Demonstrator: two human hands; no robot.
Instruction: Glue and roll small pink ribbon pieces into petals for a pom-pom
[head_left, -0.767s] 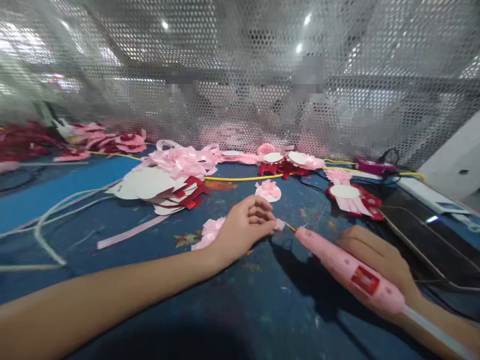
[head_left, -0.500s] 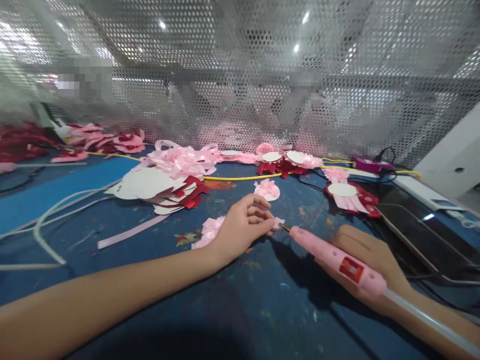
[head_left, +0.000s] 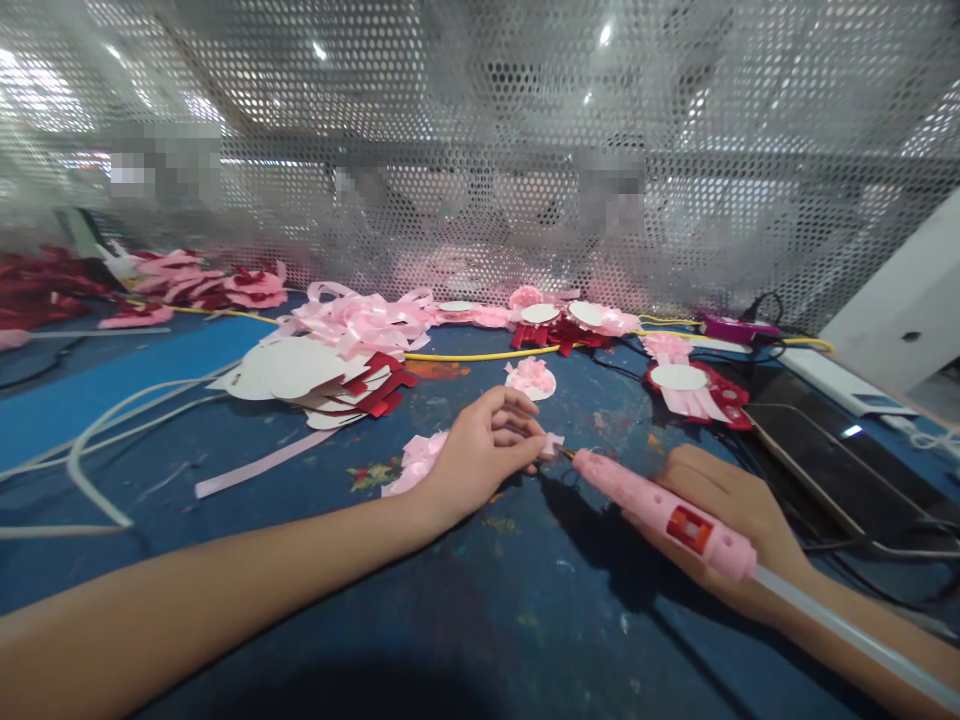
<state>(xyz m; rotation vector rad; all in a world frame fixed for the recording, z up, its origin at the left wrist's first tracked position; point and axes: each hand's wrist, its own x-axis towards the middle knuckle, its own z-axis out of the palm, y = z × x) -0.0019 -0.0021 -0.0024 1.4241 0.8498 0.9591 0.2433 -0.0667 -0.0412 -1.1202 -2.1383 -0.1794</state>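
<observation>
My left hand [head_left: 491, 440] pinches a small pink ribbon piece [head_left: 553, 444] between thumb and fingers, a little above the dark blue table [head_left: 480, 620]. From the right, my right hand [head_left: 720, 510] grips a pink glue gun [head_left: 637, 495], a clear glue stick [head_left: 840, 630] coming out of its back end. The gun's metal tip is at the ribbon piece; whether they touch is hard to tell. Behind my left hand lies a white disc with a pink ruffled flower [head_left: 531, 376]. Pink ruffled ribbon [head_left: 421, 460] is partly hidden by my left wrist.
White and red card pieces [head_left: 300, 370] and a pile of pink ribbon [head_left: 360, 315] lie at left centre. Rosettes [head_left: 679, 378] stand before the perforated screen [head_left: 480, 130]. At right are a dark tablet-like device [head_left: 847, 470] and cables; a white cord [head_left: 97, 480] loops at left.
The glue gun and my right hand have shifted slightly left, the gun's body turning a little. My left hand keeps its pinch almost unmoved.
</observation>
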